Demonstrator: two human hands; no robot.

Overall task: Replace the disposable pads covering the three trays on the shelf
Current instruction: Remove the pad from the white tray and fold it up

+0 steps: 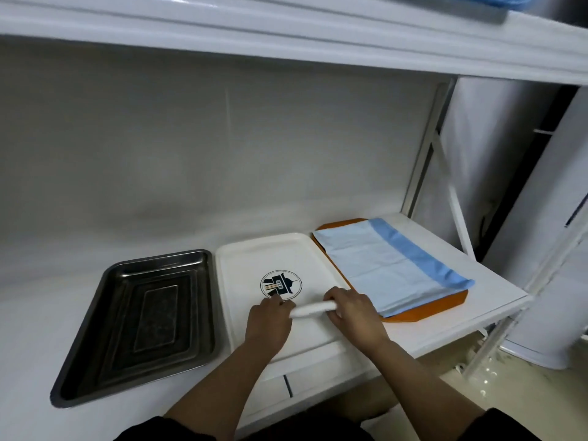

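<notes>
The rolled white pad (313,310) sits over the near part of the white tray (254,259), the middle one of three on the shelf (496,300), and we hold it at both ends: our left hand (269,318) pinches its left end with curled fingers, and our right hand (353,310) is curled over its right end. As we read it, we are about to unroll this fresh pad over the white tray. To do it well, we would keep the roll square to the tray's long sides, pin the free edge at the near rim, and roll toward the back wall so the sheet lies flat, covering the printed round logo (281,285). Toward the shelf's right end, touching the white tray, the orange tray (423,315) already carries a light blue pad (388,268), whose near-left corner lies just beside our right hand and could be dragged askew. Toward the left end, the dark metal tray (133,326) is bare. An upper shelf (286,36) overhangs.
</notes>
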